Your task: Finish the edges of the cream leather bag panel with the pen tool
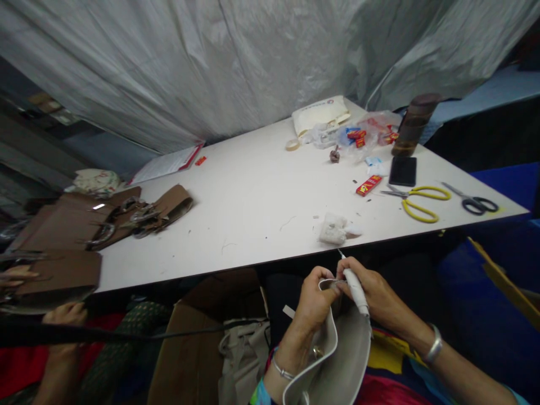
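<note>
Over the lap, a light grey bag [346, 360] hangs with its mouth gaping. My left hand [314, 301] pinches the bag's upper edge with fingers closed. Close against it, my right hand [365, 287] is closed around a slim tool wrapped in white [356, 289], whose thin pointed tip sticks up past the fingers. The fingertips of both hands meet at the bag's edge. Just beyond them, at the table's front edge, lies a small crumpled clear packet [333, 229].
Yellow-handled scissors [422, 203], black scissors [475, 202], a phone [403, 171] and a dark bottle [415, 126] lie or stand on the table's right. Brown bag pieces [160, 214] and a co-worker's hands [65, 315] are at left. Below sits a cardboard box [185, 349] holding grey bags.
</note>
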Motion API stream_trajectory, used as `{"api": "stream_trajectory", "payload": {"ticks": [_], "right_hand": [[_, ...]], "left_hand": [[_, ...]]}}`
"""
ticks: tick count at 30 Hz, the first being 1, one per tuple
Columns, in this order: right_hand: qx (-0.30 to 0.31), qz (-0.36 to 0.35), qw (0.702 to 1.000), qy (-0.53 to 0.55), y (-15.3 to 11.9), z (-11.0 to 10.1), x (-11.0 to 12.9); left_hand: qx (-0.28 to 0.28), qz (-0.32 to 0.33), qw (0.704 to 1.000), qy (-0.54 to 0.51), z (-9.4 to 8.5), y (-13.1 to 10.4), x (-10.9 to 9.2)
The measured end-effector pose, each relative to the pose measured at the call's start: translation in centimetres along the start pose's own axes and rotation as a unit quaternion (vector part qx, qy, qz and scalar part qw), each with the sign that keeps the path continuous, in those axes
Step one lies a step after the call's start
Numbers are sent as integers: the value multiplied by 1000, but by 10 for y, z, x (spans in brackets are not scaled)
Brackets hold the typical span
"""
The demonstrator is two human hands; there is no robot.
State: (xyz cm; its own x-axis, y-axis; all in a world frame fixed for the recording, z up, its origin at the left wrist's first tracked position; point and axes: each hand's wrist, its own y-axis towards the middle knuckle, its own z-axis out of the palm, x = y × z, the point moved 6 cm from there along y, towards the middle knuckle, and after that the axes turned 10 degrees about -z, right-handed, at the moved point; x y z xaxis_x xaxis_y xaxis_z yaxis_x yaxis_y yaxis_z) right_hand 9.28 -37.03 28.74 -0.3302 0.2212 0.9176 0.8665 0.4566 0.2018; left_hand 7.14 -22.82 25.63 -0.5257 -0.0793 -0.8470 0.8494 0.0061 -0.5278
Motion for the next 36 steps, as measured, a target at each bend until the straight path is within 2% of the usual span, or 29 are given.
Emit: {"api": "stream_trajectory", "payload": {"ticks": [3, 6, 9, 11, 12, 14, 17, 22, 24, 26, 30, 36], "right_hand": [[-20, -13, 1000, -13, 1, 1, 2], [-31, -10, 999, -25, 2, 2, 3], [-45, -11, 998, -47, 2, 1, 2], [-53, -11, 997, -62, 2, 1, 0], [-53, -10, 996, -66, 2, 2, -2], [-48, -11, 997, -67, 2, 6, -4], [-43, -21, 996, -70, 1, 11, -6], [-45, -41, 994, -90, 0, 12, -2], [-45, -46, 993, -96, -1, 11, -1], [-42, -51, 993, -100, -1, 12, 0], [-31, -59, 991, -114, -2, 15, -5], [-2, -50, 988, -149, -3, 16, -15]], "left_hand": [[7, 36, 999, 26, -18, -1, -15], [-43, 112, 989, 91, -57, -19, -42], [-112, 201, 963, 141, -100, -63, -66], [-143, 272, 935, 179, -117, -103, -77], [-148, 307, 918, 203, -120, -124, -81], [-144, 365, 884, 255, -117, -158, -85], [-115, 399, 842, 344, -94, -186, -81], [-53, 436, 763, 474, -39, -194, -65], [-12, 423, 747, 513, -22, -188, -55], [8, 395, 744, 539, -14, -180, -45], [12, 354, 748, 561, -9, -164, -31], [51, 368, 775, 511, 1, -157, -25]]}}
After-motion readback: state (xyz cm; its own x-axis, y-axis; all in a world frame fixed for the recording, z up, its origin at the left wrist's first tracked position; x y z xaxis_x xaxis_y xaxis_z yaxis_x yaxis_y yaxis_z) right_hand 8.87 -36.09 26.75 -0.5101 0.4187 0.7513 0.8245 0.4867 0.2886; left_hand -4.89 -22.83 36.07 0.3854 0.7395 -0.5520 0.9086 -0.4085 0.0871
